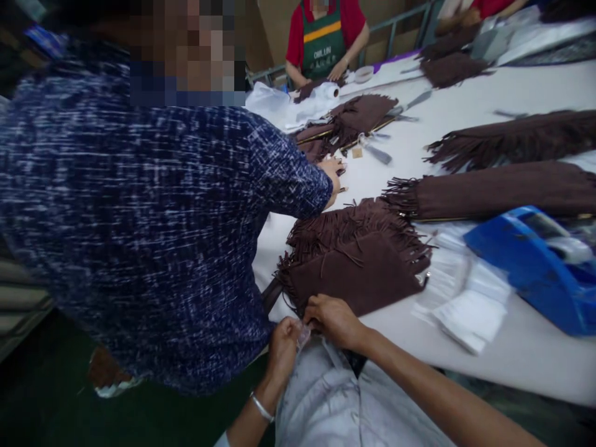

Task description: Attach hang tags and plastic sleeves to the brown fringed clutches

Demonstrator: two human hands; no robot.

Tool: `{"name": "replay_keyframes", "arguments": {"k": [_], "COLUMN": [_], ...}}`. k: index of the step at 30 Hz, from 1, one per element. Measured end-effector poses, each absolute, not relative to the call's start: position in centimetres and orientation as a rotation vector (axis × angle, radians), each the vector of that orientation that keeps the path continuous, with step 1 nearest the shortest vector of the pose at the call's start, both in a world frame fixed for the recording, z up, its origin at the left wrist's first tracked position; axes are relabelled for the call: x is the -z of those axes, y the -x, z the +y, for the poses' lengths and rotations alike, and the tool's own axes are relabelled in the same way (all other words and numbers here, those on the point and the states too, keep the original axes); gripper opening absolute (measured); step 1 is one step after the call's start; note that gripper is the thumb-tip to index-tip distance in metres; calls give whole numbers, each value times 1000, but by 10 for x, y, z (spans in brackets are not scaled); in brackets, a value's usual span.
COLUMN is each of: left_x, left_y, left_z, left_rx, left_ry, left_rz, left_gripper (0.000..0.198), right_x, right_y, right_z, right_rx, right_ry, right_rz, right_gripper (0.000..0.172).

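My left hand point(284, 343), with a bracelet at the wrist, is closed on a small clear plastic piece point(304, 336) at the table's near edge. Beside it, the curled fingers of my right hand point(336, 321) meet the left fingertips. Whatever the right fingers pinch is too small and hidden to name. Just beyond both hands lies a dark brown fringed bag point(354, 276), flat on the white table point(521, 366). Its long fringe point(354, 220) spreads out behind.
A co-worker in a blue patterned top point(186, 223) stands close on my left, one hand point(332, 174) over the table. On the right are plastic packets point(475, 310) and a blue tape dispenser point(531, 273). More brown fringed pieces point(503, 189) lie beyond; an aproned person point(323, 49) works opposite.
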State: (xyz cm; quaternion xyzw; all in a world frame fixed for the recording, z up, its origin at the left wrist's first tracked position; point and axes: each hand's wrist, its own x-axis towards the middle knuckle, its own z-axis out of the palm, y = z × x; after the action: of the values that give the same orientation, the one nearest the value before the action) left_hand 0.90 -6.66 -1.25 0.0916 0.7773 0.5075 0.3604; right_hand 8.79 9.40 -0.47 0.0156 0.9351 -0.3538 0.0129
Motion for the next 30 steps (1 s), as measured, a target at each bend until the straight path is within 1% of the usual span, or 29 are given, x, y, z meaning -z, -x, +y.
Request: {"name": "replay_keyframes", "arguments": {"k": [7, 13, 18, 24, 30], "left_x": [18, 18, 18, 16, 15], "left_y": [-9, -10, -10, -12, -15], "left_z": [-68, -65, -64, -63, -60], "left_rx": [-1291, -1290, -1267, -1207, -1111], "left_ry": [-259, -230, -210, -191, -232], "left_rz": [2026, 2033, 2025, 2052, 2157], "left_gripper": [28, 29, 26, 20, 21], "right_x": [1, 6, 8, 2, -5], "right_y": [-82, -82, -82, -81, -73], "right_z": [99, 103, 104, 105, 102], "right_rx": [1004, 1083, 1106, 1040, 957], "right_ry": [101, 208, 188, 172, 127], "right_rz": [2953, 2933, 2931, 2924, 2921], "right_gripper": [11, 12, 11, 10, 11]}}
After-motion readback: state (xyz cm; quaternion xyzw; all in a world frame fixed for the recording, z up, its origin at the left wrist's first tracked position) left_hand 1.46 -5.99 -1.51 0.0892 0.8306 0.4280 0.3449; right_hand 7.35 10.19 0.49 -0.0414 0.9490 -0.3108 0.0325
